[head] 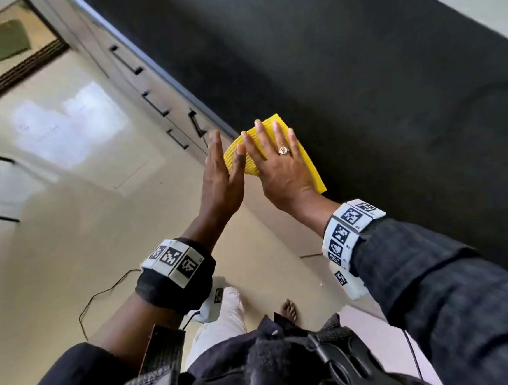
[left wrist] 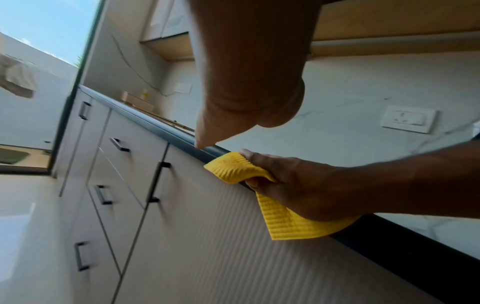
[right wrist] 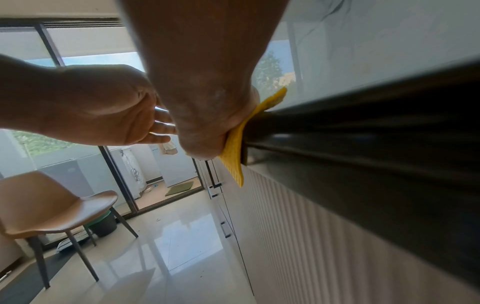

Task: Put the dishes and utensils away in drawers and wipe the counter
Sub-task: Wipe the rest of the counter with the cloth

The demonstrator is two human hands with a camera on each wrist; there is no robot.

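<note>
A yellow ribbed cloth (head: 306, 161) lies on the front edge of the dark counter (head: 359, 77) and hangs over it. My right hand (head: 278, 166), with a ring, lies on the cloth with straight fingers. In the left wrist view the cloth (left wrist: 285, 222) folds round the counter lip and my right hand (left wrist: 298, 185) has its thumb tucked under the fold, so it is pinched. My left hand (head: 219, 176) is held flat and empty just off the counter edge, beside the cloth's left end. Closed drawers (head: 134, 77) with black handles run below the counter.
A ribbed cabinet front (left wrist: 233, 246) is right below my hands. A tan chair (right wrist: 52, 209) and a dark bin (right wrist: 103, 224) stand on the glossy floor behind. A thin cable (head: 103, 295) lies on the floor. A wall socket (left wrist: 407, 121) sits above the counter.
</note>
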